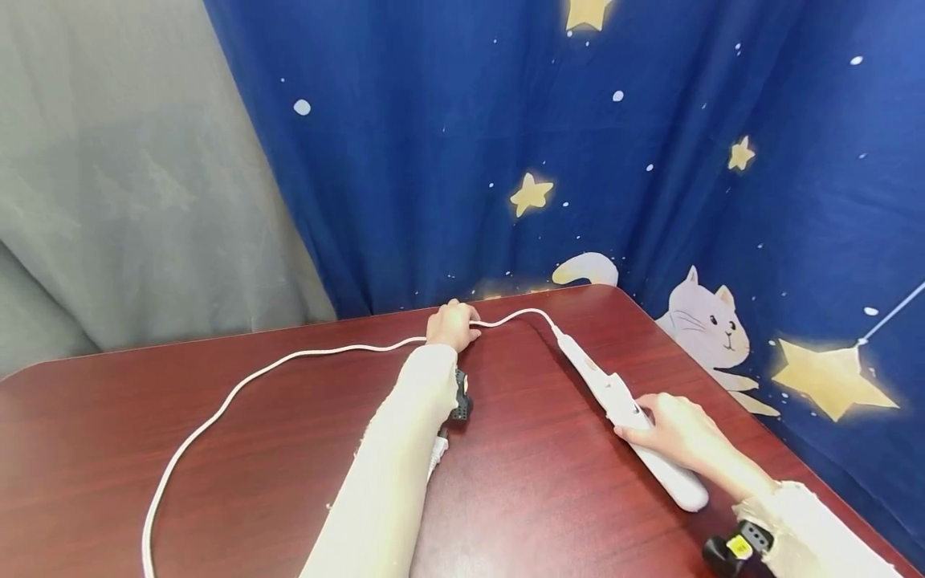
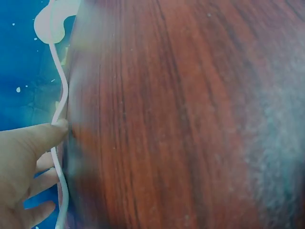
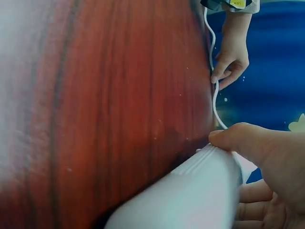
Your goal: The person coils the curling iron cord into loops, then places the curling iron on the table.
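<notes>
A long white hair straightener (image 1: pixel 585 369) lies slantwise on the right part of the table. My right hand (image 1: pixel 675 429) grips it around the middle, thumb on one side and fingers on the other. In the right wrist view its ribbed white body (image 3: pixel 190 186) fills the bottom, beside my thumb. From its far end a white cord (image 1: pixel 354 348) runs left across the table and curves toward the near edge. Close to the table's back edge, my left hand (image 1: pixel 452 325) pinches this cord between thumb and fingers. A white plug (image 1: pixel 438 451) shows partly behind my left forearm.
The dark red wooden table (image 1: pixel 520 514) has its back edge against a blue star-patterned curtain (image 1: pixel 448 160). A grey curtain (image 1: pixel 130 177) hangs at the left. Each wrist carries a small black camera (image 1: pixel 730 550).
</notes>
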Demonstrator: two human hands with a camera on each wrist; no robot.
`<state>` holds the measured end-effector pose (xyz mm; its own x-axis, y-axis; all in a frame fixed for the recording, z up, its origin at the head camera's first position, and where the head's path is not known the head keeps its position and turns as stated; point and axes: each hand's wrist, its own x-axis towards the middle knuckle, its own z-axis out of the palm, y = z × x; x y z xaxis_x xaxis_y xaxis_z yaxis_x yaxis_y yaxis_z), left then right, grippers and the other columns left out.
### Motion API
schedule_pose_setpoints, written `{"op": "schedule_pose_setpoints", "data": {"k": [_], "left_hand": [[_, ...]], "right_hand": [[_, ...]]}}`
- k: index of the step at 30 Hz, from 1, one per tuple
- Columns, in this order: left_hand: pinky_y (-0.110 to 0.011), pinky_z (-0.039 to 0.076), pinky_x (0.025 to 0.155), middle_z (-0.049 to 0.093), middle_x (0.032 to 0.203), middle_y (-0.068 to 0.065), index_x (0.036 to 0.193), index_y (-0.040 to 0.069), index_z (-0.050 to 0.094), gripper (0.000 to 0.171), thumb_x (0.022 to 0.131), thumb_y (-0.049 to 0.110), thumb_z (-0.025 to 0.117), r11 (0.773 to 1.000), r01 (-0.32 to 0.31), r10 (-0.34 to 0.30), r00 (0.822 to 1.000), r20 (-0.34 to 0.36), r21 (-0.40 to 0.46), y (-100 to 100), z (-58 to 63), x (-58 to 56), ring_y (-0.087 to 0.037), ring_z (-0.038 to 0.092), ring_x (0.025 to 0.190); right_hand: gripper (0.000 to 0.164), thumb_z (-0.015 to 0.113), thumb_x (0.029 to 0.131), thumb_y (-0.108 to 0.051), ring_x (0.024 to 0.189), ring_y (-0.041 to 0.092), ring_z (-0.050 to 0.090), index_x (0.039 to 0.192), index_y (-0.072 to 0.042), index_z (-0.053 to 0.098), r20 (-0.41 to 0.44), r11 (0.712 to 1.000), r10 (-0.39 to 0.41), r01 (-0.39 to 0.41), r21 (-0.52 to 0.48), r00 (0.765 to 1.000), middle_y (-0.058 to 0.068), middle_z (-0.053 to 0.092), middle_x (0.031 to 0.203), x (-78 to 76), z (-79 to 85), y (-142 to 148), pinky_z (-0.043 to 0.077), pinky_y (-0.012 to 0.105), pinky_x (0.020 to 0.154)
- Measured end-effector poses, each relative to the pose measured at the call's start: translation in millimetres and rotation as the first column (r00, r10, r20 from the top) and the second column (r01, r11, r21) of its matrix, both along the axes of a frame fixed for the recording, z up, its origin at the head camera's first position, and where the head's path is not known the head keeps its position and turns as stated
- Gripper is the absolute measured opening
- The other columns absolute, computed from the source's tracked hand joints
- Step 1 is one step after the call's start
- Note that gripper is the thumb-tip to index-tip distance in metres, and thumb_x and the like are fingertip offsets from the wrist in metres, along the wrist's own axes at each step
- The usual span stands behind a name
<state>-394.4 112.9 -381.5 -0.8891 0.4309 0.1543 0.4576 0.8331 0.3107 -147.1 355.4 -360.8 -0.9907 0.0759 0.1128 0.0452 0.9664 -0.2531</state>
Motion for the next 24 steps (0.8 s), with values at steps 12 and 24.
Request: {"op": "schedule_pose_setpoints", "data": {"k": [12, 24], "left_hand": [[-0.033, 0.047, 0.075, 0.067, 0.09, 0.0, 0.09, 0.016, 0.07, 0.008, 0.086, 0.021, 0.065, 0.988, 0.037, -0.043, 0.998, 0.037, 0.152, -21, 26.1, -1.5, -0.017, 0.059, 0.086], [-0.021, 0.043, 0.056, 0.063, 0.071, -0.013, 0.089, -0.002, 0.071, 0.023, 0.089, 0.013, 0.053, 0.876, 0.006, -0.087, 0.985, 0.146, 0.481, -62, 69.4, 7.3, -0.016, 0.059, 0.056]], "right_hand": [[0.04, 0.076, 0.071, -0.029, 0.062, 0.019, 0.054, 0.1, -0.003, 0.066, -0.159, 0.996, 0.088, -0.091, -0.012, 0.983, 0.006, 0.063, 0.077, -19.6, 18.7, 13, 0.042, 0.035, 0.051], [0.048, 0.076, 0.073, -0.02, 0.078, 0.036, 0.057, 0.11, 0.006, 0.059, -0.347, 0.98, 0.126, -0.171, -0.103, 0.929, 0.026, 0.062, 0.095, -61.7, 33.3, 10, 0.042, 0.049, 0.065]]}}
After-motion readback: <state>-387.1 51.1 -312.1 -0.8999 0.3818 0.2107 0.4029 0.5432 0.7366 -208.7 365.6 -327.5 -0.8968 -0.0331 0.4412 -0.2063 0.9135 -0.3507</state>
